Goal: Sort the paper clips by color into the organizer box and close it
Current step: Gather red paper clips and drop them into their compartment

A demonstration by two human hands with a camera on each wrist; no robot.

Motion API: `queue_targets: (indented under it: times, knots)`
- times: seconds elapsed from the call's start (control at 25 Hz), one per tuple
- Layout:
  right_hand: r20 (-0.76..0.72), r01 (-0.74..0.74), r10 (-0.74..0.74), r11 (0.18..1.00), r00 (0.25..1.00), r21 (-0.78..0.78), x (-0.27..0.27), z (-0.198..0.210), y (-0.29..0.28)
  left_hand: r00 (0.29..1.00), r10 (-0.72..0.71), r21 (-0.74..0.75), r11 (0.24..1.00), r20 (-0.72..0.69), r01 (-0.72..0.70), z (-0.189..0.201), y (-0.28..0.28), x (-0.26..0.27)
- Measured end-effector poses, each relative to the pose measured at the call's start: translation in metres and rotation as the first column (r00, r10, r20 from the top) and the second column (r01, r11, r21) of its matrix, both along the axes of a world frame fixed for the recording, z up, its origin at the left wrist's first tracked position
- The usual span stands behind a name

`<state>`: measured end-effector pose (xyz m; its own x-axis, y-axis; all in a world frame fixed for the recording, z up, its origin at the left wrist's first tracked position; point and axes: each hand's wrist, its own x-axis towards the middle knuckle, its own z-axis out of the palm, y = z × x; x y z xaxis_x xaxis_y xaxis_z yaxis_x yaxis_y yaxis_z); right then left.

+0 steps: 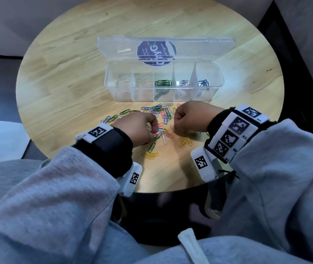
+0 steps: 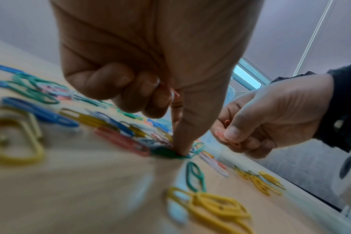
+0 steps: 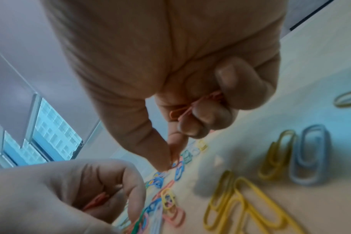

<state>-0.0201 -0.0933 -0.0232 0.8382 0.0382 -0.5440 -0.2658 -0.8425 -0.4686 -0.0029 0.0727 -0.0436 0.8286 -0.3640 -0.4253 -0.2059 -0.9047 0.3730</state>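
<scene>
A clear organizer box (image 1: 113, 86) stands open on the round wooden table (image 1: 66, 73), its lid (image 1: 113, 48) leaning back. Separate compartments hold green clips (image 1: 163, 83), pale clips (image 1: 184, 82) and blue clips (image 1: 203, 83). A loose pile of mixed clips (image 1: 164, 113) lies in front of the box. My left hand (image 1: 154, 137) is over the pile, its curled fingers holding pink clips (image 3: 96, 201), one fingertip pressing down on a green clip (image 2: 166, 153). My right hand (image 1: 176, 128) holds pink clips (image 3: 190, 107) in curled fingers, with thumb and forefinger touching the pile.
Yellow clips (image 1: 185, 141) lie near my right hand, and more yellow clips (image 1: 151, 155) lie toward the table's near edge (image 1: 171, 190). The box's two left compartments look empty. Bare wood shows left of the pile.
</scene>
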Motion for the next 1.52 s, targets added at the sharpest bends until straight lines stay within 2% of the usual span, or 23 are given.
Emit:
queue_targets:
  times: [0.16,0.24,0.32,0.44,0.52,0.56,0.68,0.76,1.0,1.16,1.28,1.36,1.48,1.52]
  knots:
    - [-0.085,0.063,-0.053,0.990,0.995,0.124,0.001,0.002,-0.003,1.000,0.015,0.005,1.000,-0.021,-0.015,0.002,0.000,0.000]
    - [-0.146,0.132,-0.096,0.957,0.985,0.259,0.001,0.002,-0.003,0.997,0.015,-0.015,1.000,-0.080,-0.017,0.003,0.000,0.000]
    - [-0.186,0.223,-0.159,0.886,0.970,0.406,0.002,0.000,-0.003,0.980,0.055,-0.095,0.993,-0.189,-0.074,0.006,0.001,0.002]
    - [-0.250,0.338,-0.235,0.761,0.939,0.554,0.001,0.001,-0.003,0.931,0.163,-0.222,0.944,-0.327,-0.244,0.014,0.002,0.005]
    - [-0.297,0.377,-0.241,0.709,0.924,0.596,0.001,0.003,-0.004,0.867,0.241,-0.284,0.877,-0.437,-0.387,0.021,0.000,0.007]
    - [-0.321,0.402,-0.252,0.682,0.913,0.611,0.000,0.004,-0.006,0.816,0.286,-0.312,0.821,-0.502,-0.479,0.024,-0.001,0.009]
    - [-0.411,0.524,-0.324,0.535,0.852,0.663,-0.002,0.009,-0.009,0.722,0.361,-0.380,0.665,-0.590,-0.643,0.032,0.004,0.014]
    - [-0.465,0.579,-0.346,0.439,0.815,0.687,-0.003,0.014,-0.009,0.715,0.372,-0.400,0.635,-0.592,-0.661,0.038,0.009,0.017]
    - [-0.481,0.597,-0.403,0.240,0.779,0.766,0.012,0.041,0.003,0.790,0.384,-0.414,0.695,-0.478,-0.588,0.070,0.010,0.031]
    - [-0.447,0.564,-0.439,0.181,0.780,0.806,0.035,0.053,0.018,0.873,0.402,-0.417,0.768,-0.277,-0.486,0.078,0.008,0.059]
    - [-0.440,0.559,-0.444,0.180,0.780,0.810,0.052,0.053,0.024,0.884,0.399,-0.458,0.756,-0.243,-0.467,0.070,0.012,0.075]
    - [-0.442,0.563,-0.454,0.173,0.774,0.808,0.063,0.054,0.029,0.854,0.414,-0.524,0.675,-0.314,-0.520,0.062,0.012,0.082]
    - [-0.413,0.549,-0.468,0.201,0.781,0.811,0.072,0.052,0.036,0.775,0.415,-0.625,0.459,-0.477,-0.631,0.056,0.008,0.086]
    - [-0.405,0.545,-0.465,0.217,0.787,0.810,0.074,0.050,0.037,0.763,0.413,-0.642,0.416,-0.498,-0.644,0.055,0.007,0.087]
